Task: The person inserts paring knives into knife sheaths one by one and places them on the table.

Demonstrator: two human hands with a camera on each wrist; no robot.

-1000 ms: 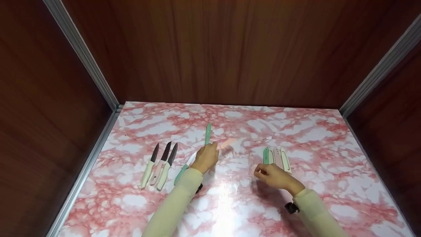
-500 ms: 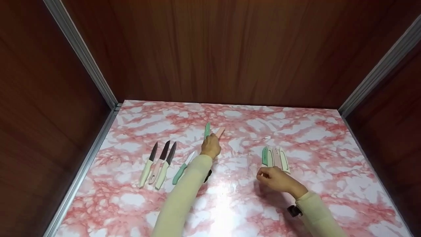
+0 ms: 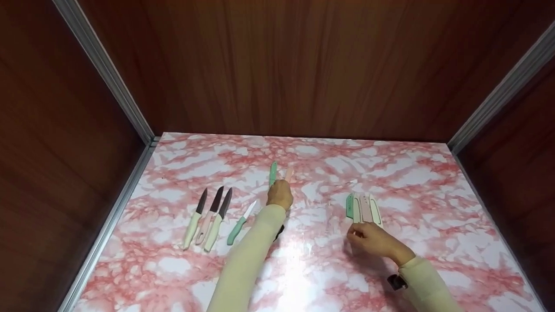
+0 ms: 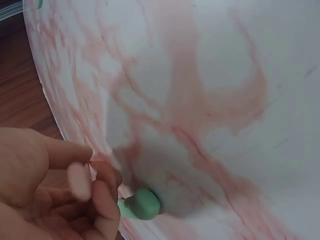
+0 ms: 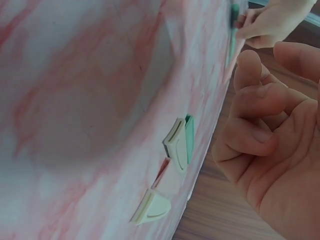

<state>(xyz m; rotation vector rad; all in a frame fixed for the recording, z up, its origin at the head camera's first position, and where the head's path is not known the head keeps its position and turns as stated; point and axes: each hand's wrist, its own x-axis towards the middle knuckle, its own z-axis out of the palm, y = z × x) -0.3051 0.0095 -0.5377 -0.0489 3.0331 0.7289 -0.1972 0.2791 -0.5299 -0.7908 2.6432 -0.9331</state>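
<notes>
In the head view my left hand (image 3: 281, 194) is over the middle of the table. It pinches a slim pink knife-shaped piece (image 3: 289, 173), whose far part points away; the rounded near end (image 4: 79, 182) shows between the fingers in the left wrist view. Just left of it lies a slim green knife-shaped piece (image 3: 273, 172), its rounded end (image 4: 145, 204) beside the fingers. My right hand (image 3: 376, 241), loosely curled and holding nothing, is just in front of a row of blade sheaths: green (image 3: 349, 206), cream (image 3: 357, 207), pink (image 3: 366, 209) and another cream one (image 3: 375, 212).
To the left lie dark-bladed knives, a cream-handled one (image 3: 195, 221), a pink-handled one (image 3: 210, 219) and another cream-handled one (image 3: 219, 221). Beside them is a green-handled knife (image 3: 239, 225) with a white blade. Brown panels (image 3: 303, 69) wall in the marbled table (image 3: 321, 273).
My left hand has moved slightly away and right, turning the pink piece from slanting right to nearly parallel with the green one. My right hand has drifted a little toward the near right.
</notes>
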